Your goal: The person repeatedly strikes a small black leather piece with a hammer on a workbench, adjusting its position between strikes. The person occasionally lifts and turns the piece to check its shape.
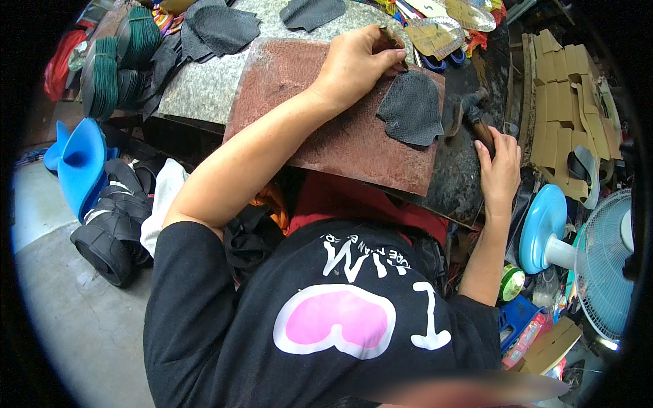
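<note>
Cluttered shoemaking workshop, cut leather pieces (pixel 410 109), cardboard patterns (pixel 561 102), thread spools (pixel 102 75), stacked black shoes (pixel 112 224)

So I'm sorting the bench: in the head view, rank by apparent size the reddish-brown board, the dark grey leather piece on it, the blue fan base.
1. Reddish-brown board
2. Dark grey leather piece
3. Blue fan base, close to the leather; unsure.

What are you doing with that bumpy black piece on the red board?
A person in a black shirt sits at a cluttered workbench. Their left hand presses down at the top edge of a dark textured cut piece lying on a reddish-brown board, and pinches something small that is hard to make out. Their right hand rests at the bench's edge, gripping a dark tool handle. More dark cut pieces lie further back.
</note>
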The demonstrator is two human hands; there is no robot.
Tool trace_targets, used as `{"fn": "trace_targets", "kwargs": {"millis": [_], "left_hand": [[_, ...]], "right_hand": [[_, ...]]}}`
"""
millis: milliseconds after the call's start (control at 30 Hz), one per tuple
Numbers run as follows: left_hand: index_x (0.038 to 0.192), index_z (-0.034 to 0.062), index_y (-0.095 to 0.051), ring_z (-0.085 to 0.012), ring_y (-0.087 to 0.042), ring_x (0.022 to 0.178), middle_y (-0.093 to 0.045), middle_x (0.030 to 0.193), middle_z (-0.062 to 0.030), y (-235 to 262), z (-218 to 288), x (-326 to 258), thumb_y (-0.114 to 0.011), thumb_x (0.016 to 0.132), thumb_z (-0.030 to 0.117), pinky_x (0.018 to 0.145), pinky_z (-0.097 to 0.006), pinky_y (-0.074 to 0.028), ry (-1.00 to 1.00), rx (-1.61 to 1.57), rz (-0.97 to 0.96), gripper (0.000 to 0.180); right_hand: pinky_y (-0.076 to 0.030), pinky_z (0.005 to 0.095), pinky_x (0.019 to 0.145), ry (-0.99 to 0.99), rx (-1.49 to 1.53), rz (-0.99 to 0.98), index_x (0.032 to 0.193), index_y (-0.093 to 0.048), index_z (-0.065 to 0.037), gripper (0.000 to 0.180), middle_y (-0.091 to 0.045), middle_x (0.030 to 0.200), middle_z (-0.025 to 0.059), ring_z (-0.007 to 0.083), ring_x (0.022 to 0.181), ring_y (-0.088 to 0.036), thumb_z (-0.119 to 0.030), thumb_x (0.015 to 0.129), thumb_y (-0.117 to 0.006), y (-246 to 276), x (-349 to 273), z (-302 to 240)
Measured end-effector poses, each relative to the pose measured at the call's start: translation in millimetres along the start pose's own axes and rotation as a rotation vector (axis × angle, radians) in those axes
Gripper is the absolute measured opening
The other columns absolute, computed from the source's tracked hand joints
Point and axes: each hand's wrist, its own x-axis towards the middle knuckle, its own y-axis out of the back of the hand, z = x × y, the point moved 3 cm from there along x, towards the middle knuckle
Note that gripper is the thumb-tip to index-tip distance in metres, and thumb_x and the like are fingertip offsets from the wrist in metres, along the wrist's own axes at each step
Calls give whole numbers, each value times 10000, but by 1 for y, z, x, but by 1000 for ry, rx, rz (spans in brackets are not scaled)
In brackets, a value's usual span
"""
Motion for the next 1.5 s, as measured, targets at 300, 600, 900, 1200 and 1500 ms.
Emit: {"fn": "trace_targets", "kwargs": {"millis": [300,600,900,1200,1500], "left_hand": [[1036,-34,-621,-160,-684,857,-674,942,-87,-1,-3,2,-632,919,67,757,-260,-584,-1,-55,-3,155],[938,47,-661,-391,-653,814,-650,828,-212,-21,32,3,-635,828,113,711,-444,-541,-568,684,-12,131],[972,26,-620,-326,-680,785,-671,846,-180,-18,22,0,-677,849,126,680,-378,-541,-494,632,81,169],[1002,-69,-626,-136,-686,730,-694,899,-112,-8,-5,14,-627,908,81,645,-239,-580,-104,-147,92,178],[999,-75,-638,-135,-686,747,-697,851,-117,-10,-6,12,-659,885,69,672,-259,-580,-58,-17,55,185]], "right_hand": [[-441,233,645,-179,751,162,1294,-574,-70,360,-633,864,35,73,704,-529,-262,991,-555,12,-15,7],[-476,230,604,313,1326,629,1348,-493,8,414,-650,860,106,112,680,-572,-220,1004,-515,126,2,-63],[-486,253,619,-52,734,0,1323,-580,-129,356,-700,967,82,94,662,-586,-230,982,-562,39,-6,-45],[-529,376,766,-9,489,52,1271,-610,-140,322,-684,1087,158,326,955,-681,-251,973,-559,19,-19,-58],[-516,320,711,-22,616,19,1283,-608,-141,324,-700,1018,153,231,839,-689,-218,970,-574,12,-17,-47]]}}
